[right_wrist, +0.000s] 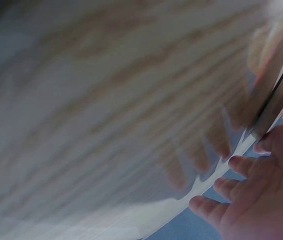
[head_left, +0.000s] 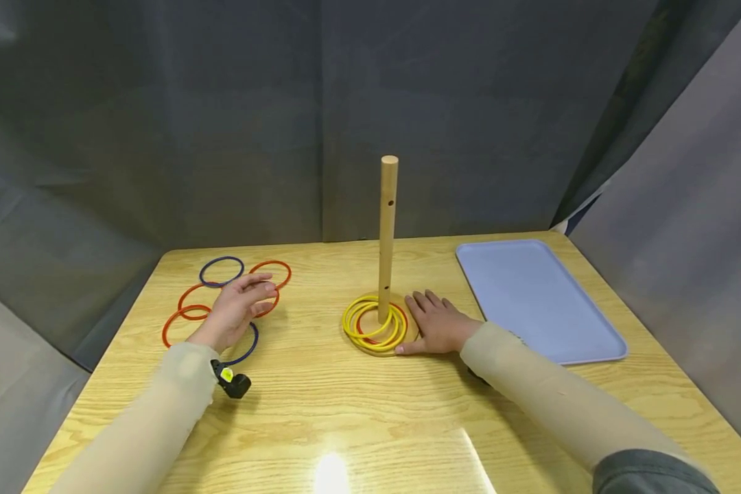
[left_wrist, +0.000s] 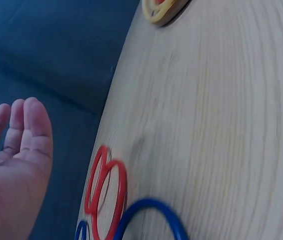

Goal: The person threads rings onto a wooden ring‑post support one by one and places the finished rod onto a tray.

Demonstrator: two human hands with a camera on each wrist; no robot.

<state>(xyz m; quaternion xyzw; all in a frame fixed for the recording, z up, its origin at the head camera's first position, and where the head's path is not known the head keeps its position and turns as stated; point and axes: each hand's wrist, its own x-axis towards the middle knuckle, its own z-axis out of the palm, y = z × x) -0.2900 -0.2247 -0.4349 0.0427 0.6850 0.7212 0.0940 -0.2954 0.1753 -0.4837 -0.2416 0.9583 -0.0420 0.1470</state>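
In the head view, my left hand (head_left: 233, 310) hovers over loose rings on the left with its fingers extended and nothing in it. Around it lie several red rings (head_left: 165, 331) and two blue ones, a far blue ring (head_left: 221, 258) and a near blue ring (head_left: 256, 339). A wooden post (head_left: 387, 233) stands upright mid-table. Several yellow rings (head_left: 347, 324) and a red ring (head_left: 359, 324) encircle its foot on the round base (head_left: 377, 354). My right hand (head_left: 438, 326) spreads beside that base, thumb at its edge. The left wrist view shows the left palm (left_wrist: 16, 175) holding nothing.
A light purple tray (head_left: 537, 295) lies on the right side of the wooden table (head_left: 309, 418), next to the right forearm. Grey curtains (head_left: 241, 123) hang behind the table and at both sides.
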